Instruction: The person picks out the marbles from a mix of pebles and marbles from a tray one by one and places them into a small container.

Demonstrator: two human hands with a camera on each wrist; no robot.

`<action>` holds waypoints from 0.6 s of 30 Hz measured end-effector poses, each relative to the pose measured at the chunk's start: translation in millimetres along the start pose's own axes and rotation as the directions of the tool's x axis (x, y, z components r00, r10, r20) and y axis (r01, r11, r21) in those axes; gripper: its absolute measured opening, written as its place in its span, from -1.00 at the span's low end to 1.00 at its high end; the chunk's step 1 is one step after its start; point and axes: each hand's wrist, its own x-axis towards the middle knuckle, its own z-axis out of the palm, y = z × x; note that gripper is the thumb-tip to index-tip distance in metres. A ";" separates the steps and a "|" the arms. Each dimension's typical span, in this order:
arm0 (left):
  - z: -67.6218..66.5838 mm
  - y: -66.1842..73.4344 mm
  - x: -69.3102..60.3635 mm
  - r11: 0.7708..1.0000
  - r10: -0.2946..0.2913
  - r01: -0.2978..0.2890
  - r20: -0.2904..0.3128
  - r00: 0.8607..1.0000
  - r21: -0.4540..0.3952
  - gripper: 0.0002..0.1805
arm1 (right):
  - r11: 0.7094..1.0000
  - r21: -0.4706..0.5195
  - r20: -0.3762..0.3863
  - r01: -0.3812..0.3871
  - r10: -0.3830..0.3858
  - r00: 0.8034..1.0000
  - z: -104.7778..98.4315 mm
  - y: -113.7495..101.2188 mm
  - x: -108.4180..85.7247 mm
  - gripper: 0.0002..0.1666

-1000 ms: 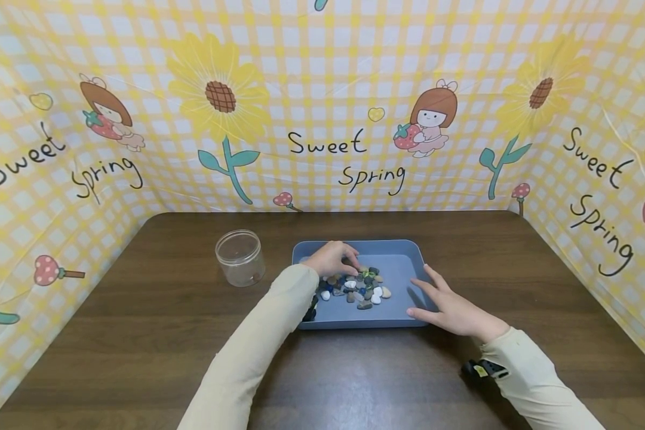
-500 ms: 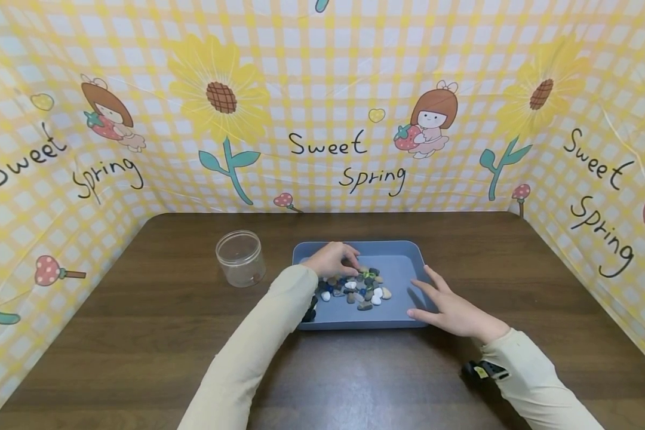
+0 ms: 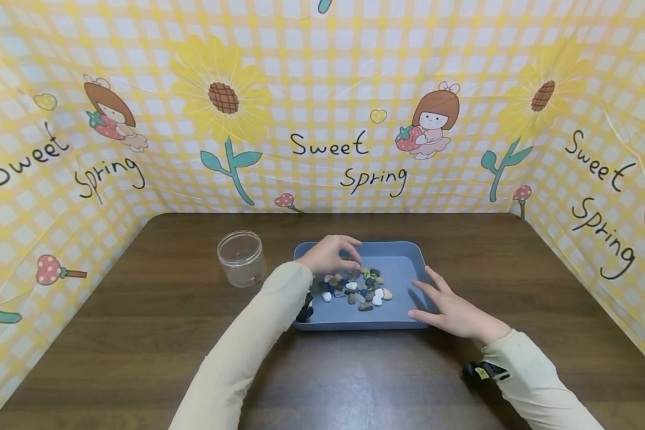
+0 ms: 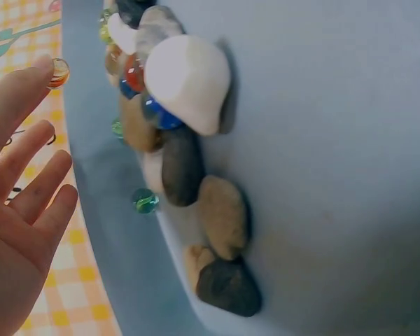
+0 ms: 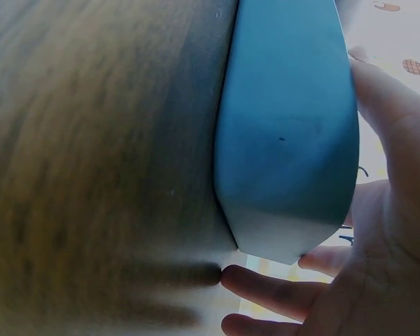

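My left hand (image 3: 333,255) is raised over the left part of the blue tray (image 3: 403,316). It pinches a clear marble with orange streaks (image 4: 58,73) at the thumb tip; the other fingers are spread. Beneath it lies a pile of pebbles (image 4: 222,215) in white, tan and dark grey. Among them are glass marbles, such as a green one (image 4: 145,201) and a blue one (image 4: 161,114). My right hand (image 3: 457,310), fingers spread, touches the tray's right edge; in the right wrist view its fingers reach around the tray's outer wall (image 5: 287,126).
A clear round jar (image 3: 240,260), without a lid, stands on the brown wooden table (image 3: 140,334) left of the tray. One small reddish thing (image 3: 256,278) lies at its bottom. Behind and at both sides hangs a yellow checked cloth (image 3: 322,71).
My left hand has risen slightly from the pebbles and shifted a little back and left, with the marble now between its fingertips. The right hand has stayed at the tray's edge.
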 end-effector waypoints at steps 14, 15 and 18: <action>-18.5 7.8 -7.8 1.000 0.009 -0.009 -0.056 0.998 -0.003 -0.84 | 1.000 0.002 0.003 0.011 -0.011 1.000 0.9 0.8 -0.1 -0.10; -20.0 8.4 -8.1 1.000 0.018 -0.018 -0.065 0.998 -0.008 -0.83 | 1.000 0.002 0.003 0.011 -0.011 1.000 0.8 0.8 -0.1 -0.10; -24.4 8.9 -9.2 0.999 0.048 -0.048 -0.092 0.995 -0.001 -0.83 | 1.000 0.000 0.002 0.011 -0.011 1.000 1.1 1.4 0.2 -0.10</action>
